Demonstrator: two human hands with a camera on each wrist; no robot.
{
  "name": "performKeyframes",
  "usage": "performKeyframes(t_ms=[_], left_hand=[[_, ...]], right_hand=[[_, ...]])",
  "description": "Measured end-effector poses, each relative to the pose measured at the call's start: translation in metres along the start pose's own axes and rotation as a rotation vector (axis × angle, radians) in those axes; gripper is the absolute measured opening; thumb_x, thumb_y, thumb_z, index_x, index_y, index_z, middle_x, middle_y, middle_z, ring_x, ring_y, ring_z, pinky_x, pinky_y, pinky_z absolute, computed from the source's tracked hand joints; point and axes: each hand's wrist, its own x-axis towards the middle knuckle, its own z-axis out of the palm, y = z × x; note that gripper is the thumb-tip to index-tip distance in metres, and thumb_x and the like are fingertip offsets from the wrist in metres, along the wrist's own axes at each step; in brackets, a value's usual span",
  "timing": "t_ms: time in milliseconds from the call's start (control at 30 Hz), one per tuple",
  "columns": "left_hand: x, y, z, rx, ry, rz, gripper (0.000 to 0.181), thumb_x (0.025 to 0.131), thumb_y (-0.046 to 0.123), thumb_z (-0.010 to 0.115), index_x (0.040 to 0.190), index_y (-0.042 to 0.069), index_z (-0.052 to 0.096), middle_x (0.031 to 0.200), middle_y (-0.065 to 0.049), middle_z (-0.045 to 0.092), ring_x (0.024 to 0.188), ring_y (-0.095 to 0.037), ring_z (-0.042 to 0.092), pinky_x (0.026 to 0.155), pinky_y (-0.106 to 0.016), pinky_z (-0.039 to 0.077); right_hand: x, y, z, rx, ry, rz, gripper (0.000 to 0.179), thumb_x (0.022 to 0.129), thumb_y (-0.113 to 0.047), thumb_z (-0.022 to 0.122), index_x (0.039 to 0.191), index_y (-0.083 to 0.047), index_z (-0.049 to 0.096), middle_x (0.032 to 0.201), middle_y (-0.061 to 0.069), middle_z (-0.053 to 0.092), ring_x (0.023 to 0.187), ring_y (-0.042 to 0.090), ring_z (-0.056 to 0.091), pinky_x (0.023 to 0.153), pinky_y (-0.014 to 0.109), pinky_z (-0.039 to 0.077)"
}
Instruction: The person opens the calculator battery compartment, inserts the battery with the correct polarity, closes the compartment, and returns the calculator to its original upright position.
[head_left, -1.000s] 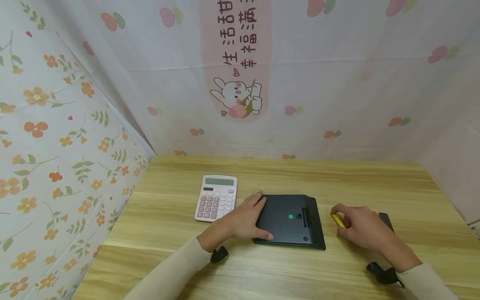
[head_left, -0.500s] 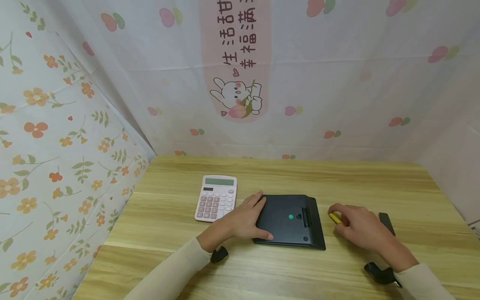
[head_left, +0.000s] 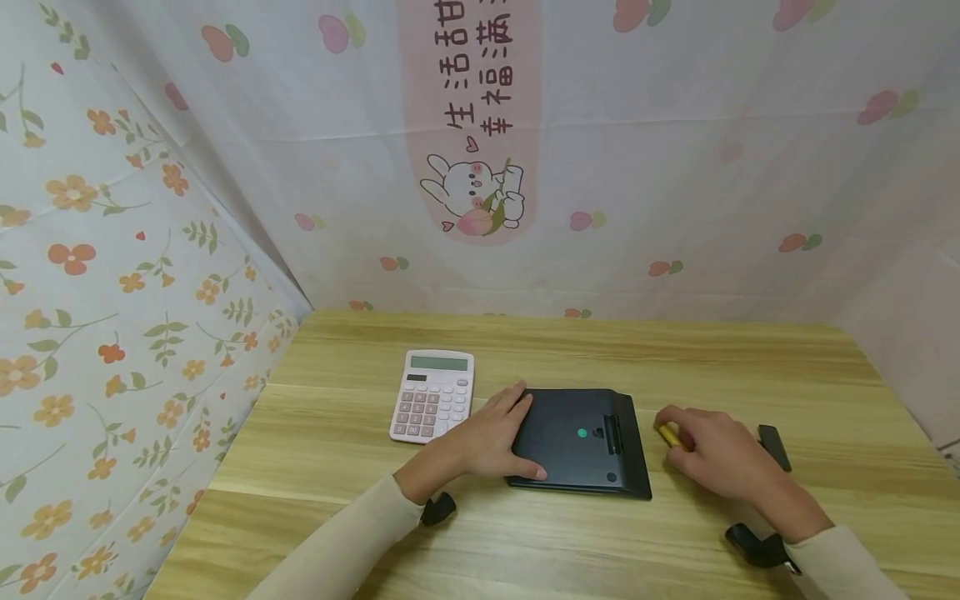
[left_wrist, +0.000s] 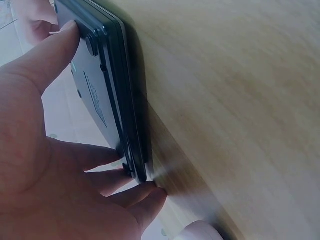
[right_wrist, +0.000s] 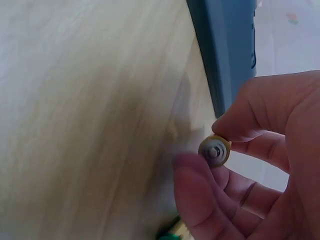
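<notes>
A black calculator-like device (head_left: 562, 437) lies face down on the table, a battery slot (head_left: 612, 435) uncovered at its right side. My left hand (head_left: 487, 433) rests spread over its left end. In the left wrist view the thumb (left_wrist: 62, 45) presses the back near a corner, and the fingertips reach the long edge. Just right of the device, my right hand (head_left: 723, 454) pinches a yellow battery (head_left: 670, 435) between thumb and fingers. The right wrist view shows the battery's end (right_wrist: 215, 151) with its metal nub facing the camera.
A white calculator (head_left: 432, 396) lies face up left of the device. Beyond my right hand is a small black cover (head_left: 774, 447). A green and yellow piece (right_wrist: 172, 233) shows at the bottom of the right wrist view. Patterned cloth (head_left: 600, 167) hangs behind the table.
My right hand has shifted slightly left, toward the black device, with the battery in its fingers. More of the small black cover shows. The left hand and the device have stayed put.
</notes>
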Motion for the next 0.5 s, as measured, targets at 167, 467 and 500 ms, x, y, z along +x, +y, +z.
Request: performKeyframes(t_ms=[167,467,500], left_hand=[[0.000,0.000,0.000,0.000,-0.003,-0.006,0.112,0.095,0.063,0.078,0.174,0.003,0.026,0.184,-0.013,0.009,0.168,-0.032,0.015,0.132,-0.045,0.024],[0.000,0.000,0.000,-0.003,-0.004,-0.002,0.113,0.094,0.063,0.078,0.174,0.003,0.026,0.184,-0.014,0.009,0.168,-0.033,0.015,0.132,-0.046,0.025],[0.000,0.000,0.000,-0.004,-0.005,-0.002,0.113,0.094,0.063,0.078,0.174,0.003,0.026,0.184,-0.014,0.009,0.168,-0.033,0.015,0.132,-0.046,0.024]], right_hand=[[0.002,-0.007,-0.003,0.001,0.025,-0.003,0.035,0.089,-0.009,0.077,0.124,-0.014,0.075,0.075,-0.011,0.053,0.059,0.007,0.044,0.052,0.029,0.038],[0.009,-0.024,-0.010,-0.011,0.067,-0.072,0.034,0.090,-0.004,0.077,0.123,-0.012,0.077,0.075,-0.013,0.051,0.063,0.004,0.043,0.058,0.028,0.037],[0.009,-0.026,-0.011,-0.006,0.067,-0.079,0.034,0.090,-0.004,0.077,0.123,-0.011,0.077,0.075,-0.014,0.051,0.063,0.003,0.043,0.058,0.028,0.038]])
